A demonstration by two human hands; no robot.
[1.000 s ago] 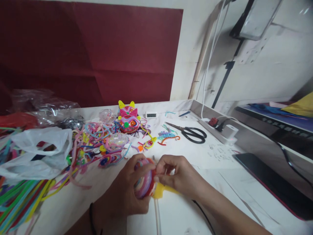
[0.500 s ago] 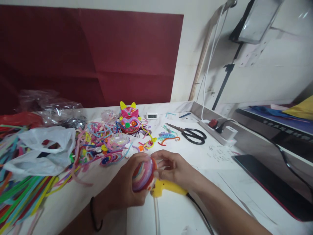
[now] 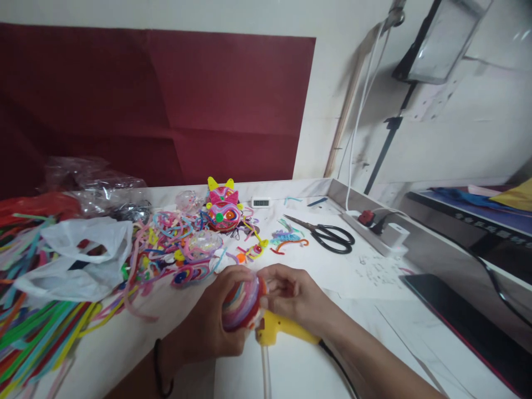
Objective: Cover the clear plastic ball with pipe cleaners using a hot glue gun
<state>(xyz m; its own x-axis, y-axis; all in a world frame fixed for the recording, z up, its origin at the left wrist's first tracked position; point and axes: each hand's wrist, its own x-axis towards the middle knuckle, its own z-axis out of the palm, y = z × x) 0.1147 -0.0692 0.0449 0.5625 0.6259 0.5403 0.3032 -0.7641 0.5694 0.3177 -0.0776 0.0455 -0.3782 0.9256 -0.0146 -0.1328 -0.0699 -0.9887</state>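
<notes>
My left hand [image 3: 210, 316] wraps around a round craft piece [image 3: 241, 306] covered in curved strips of pink, purple, red, orange and white. Its right edge is met by my right hand [image 3: 286, 291], whose thumb and fingertips pinch there; anything small between them is hidden. A yellow glue gun [image 3: 286, 328] lies on the white paper just below my right hand. From its back end runs a black cord, and a pale glue stick [image 3: 266, 371] sticks out toward me.
Black-handled scissors [image 3: 328, 235] lie ahead to the right, near short pipe cleaner pieces [image 3: 286, 237]. Bundled pipe cleaners [image 3: 45, 338], a white plastic bag [image 3: 78, 277] and a colourful eared figure [image 3: 224, 208] are at left and back. A power strip [image 3: 382, 241] and a dark phone-like slab [image 3: 465, 327] stand right.
The view has tilted up slightly, so things sit a little lower in it. Both hands keep their hold on the craft piece, which has turned slightly.
</notes>
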